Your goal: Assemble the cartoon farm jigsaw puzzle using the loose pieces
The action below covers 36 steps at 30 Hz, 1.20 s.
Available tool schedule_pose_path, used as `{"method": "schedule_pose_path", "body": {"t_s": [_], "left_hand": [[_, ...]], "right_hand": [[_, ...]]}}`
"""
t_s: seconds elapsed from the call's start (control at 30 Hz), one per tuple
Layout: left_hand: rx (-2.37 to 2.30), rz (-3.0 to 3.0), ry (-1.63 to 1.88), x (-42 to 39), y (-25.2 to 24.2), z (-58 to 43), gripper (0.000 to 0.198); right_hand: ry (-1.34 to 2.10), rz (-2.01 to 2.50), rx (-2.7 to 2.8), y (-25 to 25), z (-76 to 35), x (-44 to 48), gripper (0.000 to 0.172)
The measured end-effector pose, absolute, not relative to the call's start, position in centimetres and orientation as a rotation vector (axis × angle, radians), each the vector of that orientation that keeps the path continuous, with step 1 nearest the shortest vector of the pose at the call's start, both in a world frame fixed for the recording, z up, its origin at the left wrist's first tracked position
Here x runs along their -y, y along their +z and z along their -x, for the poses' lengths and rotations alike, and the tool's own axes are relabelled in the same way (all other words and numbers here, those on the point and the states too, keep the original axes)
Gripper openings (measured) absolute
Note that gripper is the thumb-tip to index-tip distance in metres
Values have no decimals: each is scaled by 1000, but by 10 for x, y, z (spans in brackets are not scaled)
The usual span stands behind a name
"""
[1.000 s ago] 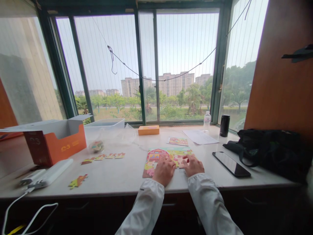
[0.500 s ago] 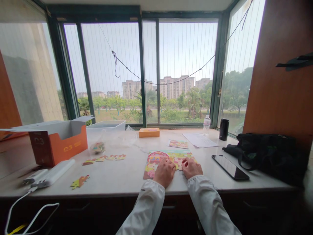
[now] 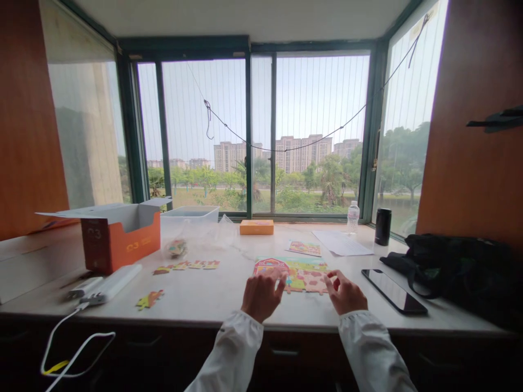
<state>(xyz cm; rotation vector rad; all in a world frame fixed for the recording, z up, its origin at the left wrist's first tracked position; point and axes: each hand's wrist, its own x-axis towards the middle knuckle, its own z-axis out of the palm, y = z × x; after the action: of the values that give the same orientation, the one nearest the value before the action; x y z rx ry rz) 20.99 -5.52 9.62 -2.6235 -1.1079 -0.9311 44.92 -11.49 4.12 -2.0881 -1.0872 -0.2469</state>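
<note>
The left hand (image 3: 261, 296) and right hand (image 3: 345, 294) are held with fingers spread, nothing gripped, at the near edge of the jigsaw puzzle (image 3: 304, 275), left of the smartphone (image 3: 394, 291); its pieces could be knocked out of place if brushed.

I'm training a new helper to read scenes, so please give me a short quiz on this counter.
1. True or false: the phone lies to the right of the right hand.
2. What stands near the black flask? A) a water bottle B) a mug C) a lamp
3. What lies on the counter just beyond the left hand and the right hand?

Key: 1 true; 2 A; 3 a jigsaw puzzle
</note>
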Motion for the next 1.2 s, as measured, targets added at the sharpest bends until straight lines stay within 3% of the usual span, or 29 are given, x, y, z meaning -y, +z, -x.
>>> {"method": "schedule_pose_path", "body": {"t_s": [0.2, 0.43, 1.2], "left_hand": [[1558, 2414, -812, 23, 92, -108, 47], [1933, 2235, -967, -18, 64, -35, 52], [1831, 2179, -1086, -14, 48, -30, 51]], "right_hand": [[-418, 2212, 1049, 36, -499, 146, 30], [-230, 2256, 1150, 20, -520, 138, 33], [-350, 2299, 923, 35, -499, 153, 45]]}}
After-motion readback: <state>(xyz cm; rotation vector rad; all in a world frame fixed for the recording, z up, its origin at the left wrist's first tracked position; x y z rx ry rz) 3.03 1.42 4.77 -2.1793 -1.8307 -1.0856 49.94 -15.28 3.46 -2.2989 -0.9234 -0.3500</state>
